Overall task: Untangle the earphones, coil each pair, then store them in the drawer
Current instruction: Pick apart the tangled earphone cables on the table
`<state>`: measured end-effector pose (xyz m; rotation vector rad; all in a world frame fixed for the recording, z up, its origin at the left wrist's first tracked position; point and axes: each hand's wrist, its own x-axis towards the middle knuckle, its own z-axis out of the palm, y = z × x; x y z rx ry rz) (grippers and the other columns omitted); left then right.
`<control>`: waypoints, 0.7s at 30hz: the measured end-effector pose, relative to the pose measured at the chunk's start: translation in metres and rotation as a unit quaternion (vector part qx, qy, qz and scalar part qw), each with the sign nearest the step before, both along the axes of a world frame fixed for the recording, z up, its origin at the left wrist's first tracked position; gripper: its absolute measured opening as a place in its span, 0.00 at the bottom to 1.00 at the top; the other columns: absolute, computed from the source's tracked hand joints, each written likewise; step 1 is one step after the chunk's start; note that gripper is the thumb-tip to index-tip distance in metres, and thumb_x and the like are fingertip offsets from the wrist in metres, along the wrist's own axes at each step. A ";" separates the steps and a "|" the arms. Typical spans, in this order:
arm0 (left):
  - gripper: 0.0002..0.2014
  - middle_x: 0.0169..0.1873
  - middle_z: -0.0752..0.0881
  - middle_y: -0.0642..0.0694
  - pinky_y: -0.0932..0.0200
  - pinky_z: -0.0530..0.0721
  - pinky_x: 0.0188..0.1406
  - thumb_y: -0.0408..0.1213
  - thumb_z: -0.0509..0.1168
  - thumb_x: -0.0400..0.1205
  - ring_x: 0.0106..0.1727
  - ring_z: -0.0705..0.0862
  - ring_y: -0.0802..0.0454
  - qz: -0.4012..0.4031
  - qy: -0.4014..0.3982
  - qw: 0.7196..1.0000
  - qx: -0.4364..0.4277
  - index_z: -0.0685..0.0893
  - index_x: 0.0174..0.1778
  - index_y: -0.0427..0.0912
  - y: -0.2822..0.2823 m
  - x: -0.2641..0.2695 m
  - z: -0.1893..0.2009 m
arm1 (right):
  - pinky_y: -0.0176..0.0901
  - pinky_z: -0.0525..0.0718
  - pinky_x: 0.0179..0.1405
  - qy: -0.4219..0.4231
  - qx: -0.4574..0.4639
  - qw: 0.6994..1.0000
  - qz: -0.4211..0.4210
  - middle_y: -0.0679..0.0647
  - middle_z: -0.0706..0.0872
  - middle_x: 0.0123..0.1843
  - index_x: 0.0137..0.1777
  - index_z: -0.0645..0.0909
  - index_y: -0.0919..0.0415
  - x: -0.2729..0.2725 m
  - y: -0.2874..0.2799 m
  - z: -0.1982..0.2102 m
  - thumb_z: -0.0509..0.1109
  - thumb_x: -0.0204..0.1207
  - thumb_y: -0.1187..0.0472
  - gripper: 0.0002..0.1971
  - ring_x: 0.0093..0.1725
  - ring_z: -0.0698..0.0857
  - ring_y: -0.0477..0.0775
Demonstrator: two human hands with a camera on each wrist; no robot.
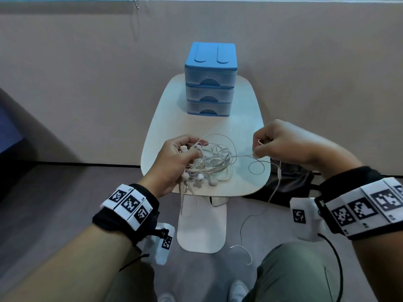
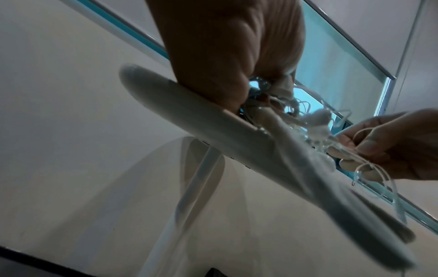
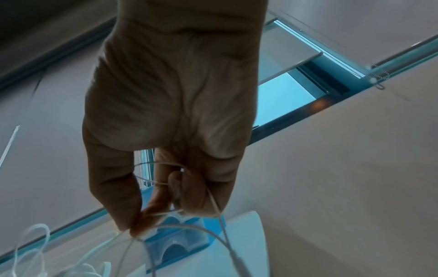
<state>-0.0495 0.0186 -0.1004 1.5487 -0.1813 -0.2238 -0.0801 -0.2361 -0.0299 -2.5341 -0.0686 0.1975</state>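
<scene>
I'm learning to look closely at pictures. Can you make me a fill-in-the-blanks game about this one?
1. The left hand grips a tangled bunch of white ____.
2. The right hand pinches a single ____ pulled out of the tangle.
3. The blue cabinet has ____ drawers.
4. All its drawers are ____.

Missing words: earphones; cord; three; closed

Each forearm is bare and carries a black fabric wristband (image 1: pixel 128 211) fitted with a row of white panels printed with black square marker codes (image 1: pixel 370 207). A white camera housing (image 1: pixel 305 219) with its own marker hangs beneath each wrist, with a thin black cable (image 1: pixel 337 260) attached. The person wears olive-green trousers (image 1: pixel 290 277) and light-coloured shoes (image 1: pixel 238 290).
</scene>
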 end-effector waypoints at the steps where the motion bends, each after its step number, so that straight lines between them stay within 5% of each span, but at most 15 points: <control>1: 0.12 0.34 0.86 0.46 0.68 0.73 0.14 0.19 0.64 0.83 0.19 0.77 0.60 -0.002 0.000 1.000 -0.002 0.89 0.56 0.32 0.000 -0.002 0.001 | 0.42 0.67 0.30 0.005 0.025 1.000 -0.001 0.48 0.70 0.22 0.34 0.82 0.66 -0.001 0.000 0.002 0.75 0.73 0.65 0.08 0.26 0.67 0.50; 5: 0.10 0.45 0.88 0.33 0.70 0.74 0.11 0.21 0.63 0.85 0.21 0.84 0.54 -0.012 0.007 0.999 -0.032 0.88 0.54 0.33 -0.001 -0.005 0.005 | 0.34 0.63 0.24 -0.001 0.295 0.955 -0.041 0.48 0.68 0.26 0.31 0.74 0.62 0.002 0.012 -0.003 0.66 0.75 0.71 0.12 0.26 0.64 0.46; 9: 0.08 0.52 0.85 0.20 0.63 0.79 0.17 0.32 0.65 0.86 0.36 0.81 0.33 -0.033 -0.019 0.999 -0.020 0.89 0.55 0.42 0.002 -0.001 -0.002 | 0.43 0.56 0.30 -0.006 0.478 0.872 -0.106 0.50 0.67 0.30 0.33 0.71 0.57 0.016 0.037 -0.030 0.62 0.76 0.71 0.12 0.29 0.64 0.48; 12: 0.18 0.53 0.83 0.36 0.46 0.88 0.45 0.38 0.65 0.80 0.48 0.87 0.41 -0.030 -0.045 0.998 -0.013 0.85 0.66 0.54 0.003 0.000 -0.006 | 0.44 0.55 0.29 0.019 0.502 0.852 -0.150 0.51 0.65 0.28 0.32 0.74 0.58 0.022 0.051 -0.053 0.62 0.79 0.72 0.14 0.29 0.61 0.50; 13: 0.22 0.54 0.82 0.39 0.50 0.88 0.49 0.39 0.64 0.79 0.50 0.88 0.48 -0.029 -0.058 0.998 -0.011 0.82 0.70 0.58 0.002 0.001 -0.007 | 0.42 0.55 0.28 0.018 0.505 0.850 -0.150 0.52 0.63 0.28 0.31 0.74 0.58 0.022 0.052 -0.059 0.63 0.79 0.72 0.15 0.28 0.60 0.50; 16: 0.25 0.60 0.80 0.43 0.58 0.85 0.54 0.44 0.64 0.79 0.56 0.87 0.54 -0.022 -0.096 0.995 0.022 0.76 0.74 0.64 0.000 -0.001 -0.010 | 0.38 0.53 0.21 -0.009 0.524 0.841 -0.137 0.51 0.62 0.28 0.30 0.77 0.58 0.021 0.050 -0.073 0.69 0.76 0.70 0.13 0.25 0.58 0.48; 21: 0.32 0.70 0.69 0.54 0.66 0.78 0.60 0.55 0.74 0.80 0.69 0.75 0.65 0.029 -0.206 0.963 0.173 0.67 0.78 0.69 -0.009 -0.009 -0.020 | 0.36 0.60 0.17 -0.033 0.464 0.878 -0.117 0.53 0.66 0.22 0.29 0.81 0.58 0.016 0.050 -0.077 0.71 0.78 0.72 0.17 0.20 0.61 0.49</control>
